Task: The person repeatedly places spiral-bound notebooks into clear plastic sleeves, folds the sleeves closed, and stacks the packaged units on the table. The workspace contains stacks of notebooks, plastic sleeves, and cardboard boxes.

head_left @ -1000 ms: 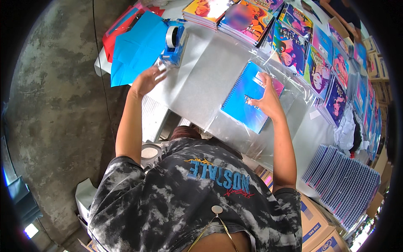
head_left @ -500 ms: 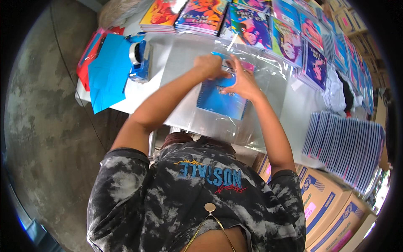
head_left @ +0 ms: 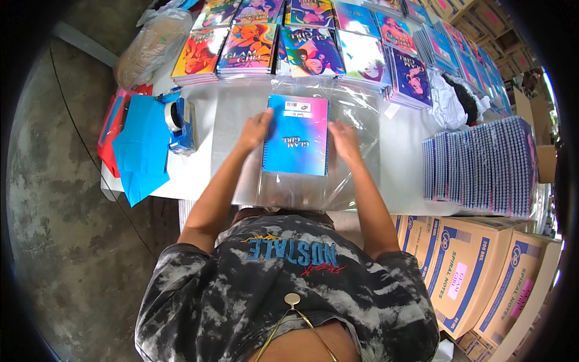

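A stack of spiral notebooks point(head_left: 295, 130) with a blue-and-pink cover lies on a clear plastic sheet point(head_left: 356, 108) in front of me. A small white label sits near the far edge of its cover. Wire coils show along both its left and right sides. My left hand point(head_left: 258, 130) presses its closed fingers against the left side of the stack. On the opposite side, my right hand point(head_left: 344, 140) has its bent fingers at the right edge, slightly blurred.
Notebook piles with colourful covers point(head_left: 307, 51) line the table's far side. A blue tape dispenser point(head_left: 183, 127) and blue sheets point(head_left: 142, 145) are at left. Coil-edged notebooks point(head_left: 479, 166) stand in a row at right, above cardboard boxes point(head_left: 464, 265). White crumpled plastic point(head_left: 447, 102) lies nearby.
My hands have moved apart from the top of the notebooks to their two sides, uncovering the label. The stack now lies straight instead of tilted, and the view has shifted.
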A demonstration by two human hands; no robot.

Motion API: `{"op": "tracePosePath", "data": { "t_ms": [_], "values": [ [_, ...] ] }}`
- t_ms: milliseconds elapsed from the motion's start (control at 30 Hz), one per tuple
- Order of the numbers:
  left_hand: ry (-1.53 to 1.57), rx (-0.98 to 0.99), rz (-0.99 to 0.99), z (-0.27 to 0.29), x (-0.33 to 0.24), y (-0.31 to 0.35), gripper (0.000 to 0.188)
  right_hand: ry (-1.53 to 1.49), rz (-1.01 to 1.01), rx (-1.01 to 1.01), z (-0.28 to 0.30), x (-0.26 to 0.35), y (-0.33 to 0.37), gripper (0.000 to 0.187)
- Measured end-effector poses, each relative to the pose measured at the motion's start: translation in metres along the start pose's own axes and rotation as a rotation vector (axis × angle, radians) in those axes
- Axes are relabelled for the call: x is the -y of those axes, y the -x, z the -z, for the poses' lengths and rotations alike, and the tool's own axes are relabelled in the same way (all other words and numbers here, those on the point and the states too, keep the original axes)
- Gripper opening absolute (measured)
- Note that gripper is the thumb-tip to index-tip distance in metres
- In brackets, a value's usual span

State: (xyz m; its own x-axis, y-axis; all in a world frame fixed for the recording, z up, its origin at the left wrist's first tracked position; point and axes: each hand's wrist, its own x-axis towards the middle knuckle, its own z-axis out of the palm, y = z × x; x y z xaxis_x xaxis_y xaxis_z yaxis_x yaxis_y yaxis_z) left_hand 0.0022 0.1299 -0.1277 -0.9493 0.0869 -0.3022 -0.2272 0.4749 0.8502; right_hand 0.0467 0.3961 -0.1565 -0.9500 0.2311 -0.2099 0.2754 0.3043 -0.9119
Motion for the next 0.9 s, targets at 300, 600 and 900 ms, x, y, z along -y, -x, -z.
{"op": "tracePosePath", "data": {
  "t_ms": [300,600,900],
  "values": [
    [0.56,-0.139,-0.37,0.021,-0.064,0.089,0.072,-0.698,0.455,0.072,-0.017,0.123,0.081,0.082],
    [0.192,-0.586,-0.648,0.01,-0.079,0.093,0.032,-0.473,0.424,-0.259,-0.037,0.139,0.064,0.046],
    [-0.623,-0.607,-0.729,-0.004,-0.095,0.114,0.039,0.54,0.688,-0.535,-0.035,0.147,0.091,0.054]
  ]
}}
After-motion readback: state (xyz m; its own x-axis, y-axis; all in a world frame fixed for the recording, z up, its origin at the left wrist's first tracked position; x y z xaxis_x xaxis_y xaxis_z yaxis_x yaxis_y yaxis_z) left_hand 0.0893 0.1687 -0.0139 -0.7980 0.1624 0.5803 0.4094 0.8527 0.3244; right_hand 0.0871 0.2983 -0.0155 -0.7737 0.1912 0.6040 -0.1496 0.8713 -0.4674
